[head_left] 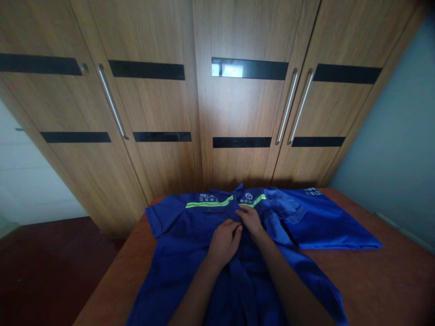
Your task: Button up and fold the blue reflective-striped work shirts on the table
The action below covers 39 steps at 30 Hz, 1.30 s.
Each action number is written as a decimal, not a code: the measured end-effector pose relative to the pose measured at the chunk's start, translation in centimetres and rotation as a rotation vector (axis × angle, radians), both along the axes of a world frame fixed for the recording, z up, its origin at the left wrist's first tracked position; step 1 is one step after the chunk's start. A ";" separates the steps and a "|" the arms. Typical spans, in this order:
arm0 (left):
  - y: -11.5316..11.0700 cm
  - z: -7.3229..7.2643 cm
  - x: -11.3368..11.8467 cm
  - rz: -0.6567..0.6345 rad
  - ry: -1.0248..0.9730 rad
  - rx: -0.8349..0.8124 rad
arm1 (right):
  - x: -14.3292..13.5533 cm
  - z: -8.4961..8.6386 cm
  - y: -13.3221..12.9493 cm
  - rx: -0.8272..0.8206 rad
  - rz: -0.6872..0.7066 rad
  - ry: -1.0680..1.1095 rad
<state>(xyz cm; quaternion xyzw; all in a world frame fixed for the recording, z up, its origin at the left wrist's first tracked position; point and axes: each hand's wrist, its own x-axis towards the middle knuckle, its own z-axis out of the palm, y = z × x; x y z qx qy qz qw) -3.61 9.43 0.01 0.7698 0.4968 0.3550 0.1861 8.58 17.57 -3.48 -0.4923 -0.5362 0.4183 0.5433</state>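
Note:
A dark blue short-sleeved work shirt (pixel 183 244) lies spread out face up, its collar toward the wardrobe, with yellow-green reflective strips and white print across the chest. My left hand (pixel 224 241) is closed on the front placket at the middle of the shirt. Just above and to the right, my right hand (pixel 249 220) pinches the same placket below the collar. The fingertips of both hands nearly meet; any button between them is too small to make out.
The shirt lies on a reddish-brown table (pixel 356 271). A folded bright blue garment (pixel 326 222) sits at the right, partly beside the shirt's sleeve. Behind the table stands a wooden wardrobe (pixel 234 167) with metal handles. A pale wall is at the right.

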 end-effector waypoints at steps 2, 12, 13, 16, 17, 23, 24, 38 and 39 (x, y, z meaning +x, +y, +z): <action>0.3 -0.1 -0.5 0.070 -0.107 -0.014 | 0.3 -0.3 -0.2 -0.026 0.018 0.082; 4.8 0.8 -2.4 0.351 -0.152 -0.021 | 0.7 -0.6 -0.3 -0.140 -0.007 0.331; 5.7 1.1 -2.3 0.350 -0.113 -0.032 | 0.7 -0.5 -0.2 -0.148 -0.006 0.343; 8.4 1.6 -1.6 0.332 0.028 -0.096 | 0.8 -0.2 0.0 -0.171 -0.015 0.376; 9.2 1.6 -1.3 0.328 0.075 -0.124 | 0.8 -0.1 0.0 -0.178 -0.023 0.384; 12.1 0.1 -0.2 0.347 0.266 -0.258 | 0.9 0.1 0.3 -0.182 -0.084 0.405; 12.4 -0.1 -0.2 0.360 0.280 -0.274 | 0.9 0.1 0.3 -0.179 -0.091 0.403; 12.6 -0.4 0.5 0.453 0.208 -0.145 | 0.8 0.0 0.8 -0.018 -0.246 0.280; 12.5 0.0 0.3 0.457 0.180 -0.114 | 0.8 0.2 0.8 -0.002 -0.249 0.260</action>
